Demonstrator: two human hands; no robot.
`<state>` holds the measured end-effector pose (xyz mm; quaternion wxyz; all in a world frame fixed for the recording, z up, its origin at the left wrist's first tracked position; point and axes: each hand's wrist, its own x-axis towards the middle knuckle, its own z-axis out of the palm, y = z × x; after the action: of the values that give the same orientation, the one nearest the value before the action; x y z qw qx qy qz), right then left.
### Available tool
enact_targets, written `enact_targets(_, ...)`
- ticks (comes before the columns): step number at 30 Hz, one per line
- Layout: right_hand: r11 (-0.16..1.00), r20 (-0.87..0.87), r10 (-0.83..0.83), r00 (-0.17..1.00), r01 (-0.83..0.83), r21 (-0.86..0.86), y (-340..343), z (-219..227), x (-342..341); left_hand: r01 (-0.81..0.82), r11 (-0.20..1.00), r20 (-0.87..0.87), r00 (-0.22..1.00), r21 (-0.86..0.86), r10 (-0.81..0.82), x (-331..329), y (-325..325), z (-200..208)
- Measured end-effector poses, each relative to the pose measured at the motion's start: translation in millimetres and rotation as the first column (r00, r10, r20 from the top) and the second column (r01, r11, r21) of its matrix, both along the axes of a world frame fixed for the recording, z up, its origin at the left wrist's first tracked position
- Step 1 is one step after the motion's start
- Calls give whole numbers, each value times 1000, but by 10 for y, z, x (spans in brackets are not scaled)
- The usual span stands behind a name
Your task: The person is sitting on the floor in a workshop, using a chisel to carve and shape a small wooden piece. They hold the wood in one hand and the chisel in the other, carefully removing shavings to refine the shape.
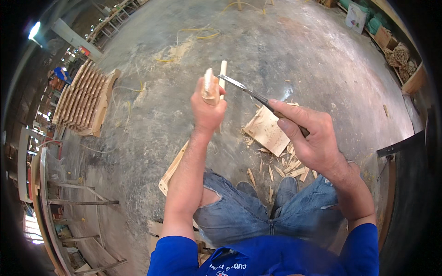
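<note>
So the left hand [208,106] is gripping a pale wooden piece [216,85] up at 12 o'clock, right hand [309,138] clamped on a chisel [251,92], blade tip touching it. Looks like mid-carve; next cut probably wants steady, shallow pressure. Shavings [281,165] sit at 4 o'clock.

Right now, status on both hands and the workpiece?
Left hand gripping pale wooden piece, raised. Right hand gripping knife, blade tip at the wood's upper end. Wood chips and flat board on floor below; nothing between blade and wood.
</note>
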<state>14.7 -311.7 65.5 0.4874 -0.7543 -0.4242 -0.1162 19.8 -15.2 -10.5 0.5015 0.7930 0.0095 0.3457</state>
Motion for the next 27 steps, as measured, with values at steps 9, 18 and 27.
enact_targets(9, 997, 8, 28, 1000, -29, 75, -108, -166, 123, 195, 930, -70, 971, -312, -227, -134, 22, 297)
enact_targets(18, 999, 67, 37, 997, -38, 20, -136, -90, 184, 380, 847, -68, 899, -372, -433, -235, 250, 477)
enact_targets(27, 999, 109, 44, 993, -42, -18, -162, 109, 83, 457, 662, -85, 783, -594, -616, -284, 117, 498)
